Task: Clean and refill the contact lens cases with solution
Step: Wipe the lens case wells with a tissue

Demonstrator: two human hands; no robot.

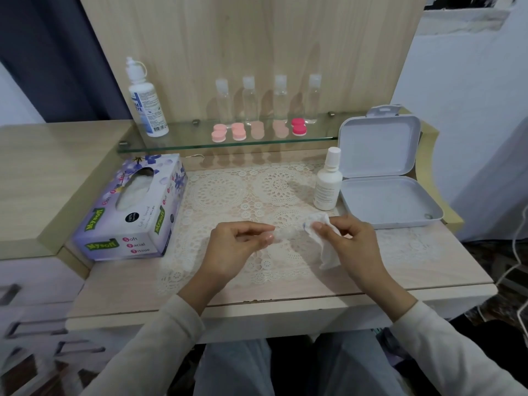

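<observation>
Two hands sit in the middle of the head view, both busy. The left hand (237, 247) pinches a small clear piece (281, 234) between thumb and fingertips. I'd guess it's a see-through lens case, but it's blurry so I can't swear to it. The right hand (351, 244) has its fingers curled round a crumpled tissue (327, 250) and holds it against the right end of that piece. So the clear thing lies between the two hands, long axis running left to right, touching both. My read is that this is the wipe-dry step.

What matters for the next bit: the refill stuff is all beyond the hands. A small white bottle (328, 181) stands just past the right hand, clearly nearer to it than to the left, label too small to read. Further right of it is an open white box (383, 178). The bigger solution bottle (147, 101) is up on the glass shelf (185, 142), well beyond the left hand, and I can only make out "EYE" on it. On the same shelf, straight beyond both hands, is a row of capped lens cases (228, 132), pale pink and beige, plus one hot pink case (299, 127), with four clear little bottles (267, 98) behind.

Left of the left hand on the bench (428, 267) sits a tissue box (125, 207): "Mysoft", "Soft Facial Tissue".
</observation>
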